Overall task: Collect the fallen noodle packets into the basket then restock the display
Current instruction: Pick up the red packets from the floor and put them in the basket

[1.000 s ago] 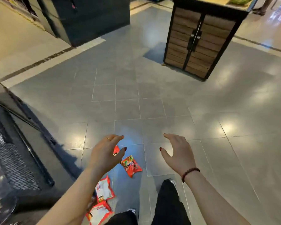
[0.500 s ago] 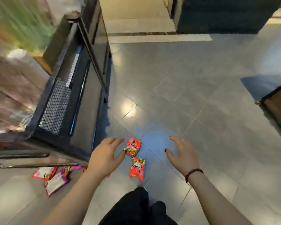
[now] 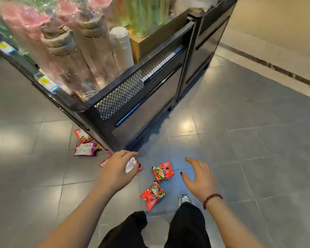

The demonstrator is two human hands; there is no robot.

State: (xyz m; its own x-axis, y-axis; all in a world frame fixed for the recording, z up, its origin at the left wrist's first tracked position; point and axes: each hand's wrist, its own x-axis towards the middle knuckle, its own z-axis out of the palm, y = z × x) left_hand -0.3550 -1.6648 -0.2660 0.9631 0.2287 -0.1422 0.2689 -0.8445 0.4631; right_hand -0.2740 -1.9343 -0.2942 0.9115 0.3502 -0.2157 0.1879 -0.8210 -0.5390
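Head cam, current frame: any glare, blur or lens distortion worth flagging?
Head view: bright glare spots on the glossy floor tiles; motion blur smears the wrapped goods atop the black display stand; red noodle packets near the feet are fairly sharp; wide-angle lens bows the stand's edges.

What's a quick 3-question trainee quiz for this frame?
1. True or false: the right hand holds a packet.
2. The purple packet lies: A) in a basket; B) on the floor by the display; C) under the right hand.
3. Which hand partly hides the white-red packet?
Key: 1 false; 2 B; 3 left hand.
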